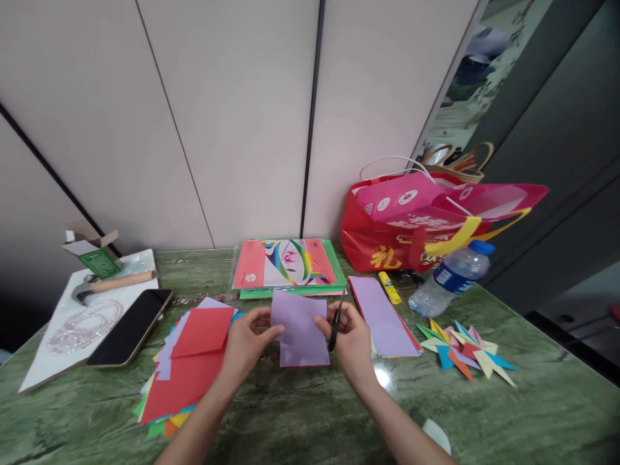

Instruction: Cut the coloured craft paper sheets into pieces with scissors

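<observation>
Purple paper [303, 332], black scissors [334, 328], streaked green table [300, 416]

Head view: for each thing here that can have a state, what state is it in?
Lilac paper: held by left hand and right hand
Scissors: in right hand, pointing away from the person
Smartphone: face up, dark
Green box: top open
Claw hammer: lying down
Plastic bottle: capped
Glue stick: lying down
Folded paper pieces: loosely clustered

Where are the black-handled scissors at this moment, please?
In the head view, the black-handled scissors are slightly right of centre, in the right hand, beside the purple paper's right edge.
</observation>
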Action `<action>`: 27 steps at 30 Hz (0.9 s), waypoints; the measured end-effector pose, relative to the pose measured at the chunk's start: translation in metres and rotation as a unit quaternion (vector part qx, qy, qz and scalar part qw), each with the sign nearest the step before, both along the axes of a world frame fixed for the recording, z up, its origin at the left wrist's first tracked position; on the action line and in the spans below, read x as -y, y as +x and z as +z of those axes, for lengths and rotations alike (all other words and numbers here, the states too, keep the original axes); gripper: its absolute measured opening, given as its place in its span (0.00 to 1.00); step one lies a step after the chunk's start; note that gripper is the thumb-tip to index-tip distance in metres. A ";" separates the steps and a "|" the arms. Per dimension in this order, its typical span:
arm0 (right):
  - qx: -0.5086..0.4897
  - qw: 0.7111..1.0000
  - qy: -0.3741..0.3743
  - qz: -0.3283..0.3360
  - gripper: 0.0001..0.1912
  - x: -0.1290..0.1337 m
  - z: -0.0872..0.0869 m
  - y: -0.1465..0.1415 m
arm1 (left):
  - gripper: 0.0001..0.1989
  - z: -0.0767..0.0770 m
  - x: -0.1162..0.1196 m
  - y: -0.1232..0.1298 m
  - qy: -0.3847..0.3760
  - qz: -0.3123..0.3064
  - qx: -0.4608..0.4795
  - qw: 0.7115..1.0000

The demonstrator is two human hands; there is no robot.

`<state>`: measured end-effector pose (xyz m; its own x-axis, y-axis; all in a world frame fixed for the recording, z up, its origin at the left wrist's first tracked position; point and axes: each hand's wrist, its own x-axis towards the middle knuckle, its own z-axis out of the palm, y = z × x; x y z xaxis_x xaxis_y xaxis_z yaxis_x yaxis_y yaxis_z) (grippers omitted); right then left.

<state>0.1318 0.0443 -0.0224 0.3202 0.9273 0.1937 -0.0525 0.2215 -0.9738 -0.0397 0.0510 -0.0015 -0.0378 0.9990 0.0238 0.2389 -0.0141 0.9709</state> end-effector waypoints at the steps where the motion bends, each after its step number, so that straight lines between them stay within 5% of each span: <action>1: -0.001 1.000 -0.001 -0.007 0.19 0.000 0.000 0.000 | 0.15 0.001 0.001 0.001 -0.001 0.012 -0.001 1.000; 5: -0.014 0.999 -0.011 -0.034 0.19 -0.002 -0.004 0.002 | 0.12 0.009 0.005 0.003 -0.018 0.003 0.024 1.000; 11: -0.131 0.989 -0.055 -0.033 0.21 -0.004 -0.008 0.002 | 0.22 0.014 0.016 0.011 -0.082 -0.194 0.197 0.957; 15: -0.221 0.972 -0.073 -0.028 0.21 -0.005 -0.007 0.002 | 0.25 0.008 0.017 0.013 -0.074 -0.253 0.228 0.937; 18: -0.240 0.967 -0.076 -0.025 0.21 -0.006 -0.006 0.002 | 0.29 0.003 0.016 0.013 -0.031 -0.235 0.187 0.953; 21: -0.247 0.965 -0.089 -0.020 0.21 -0.005 -0.005 0.000 | 0.32 -0.002 0.016 0.016 0.025 -0.213 0.035 0.976; 24: -0.248 0.964 -0.092 -0.009 0.21 -0.002 -0.007 -0.004 | 0.28 -0.009 0.016 0.019 0.100 -0.161 -0.096 0.977; 27: -0.254 0.963 -0.084 0.016 0.20 0.001 -0.008 -0.008 | 0.18 -0.015 0.014 0.020 0.090 -0.092 -0.115 0.985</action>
<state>0.1239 0.0433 -0.0306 0.3046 0.9429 -0.1345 -0.5365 0.0532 -0.8422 -0.0196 0.0370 -0.0169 0.1708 0.9671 0.1884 0.4301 -0.2452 0.8689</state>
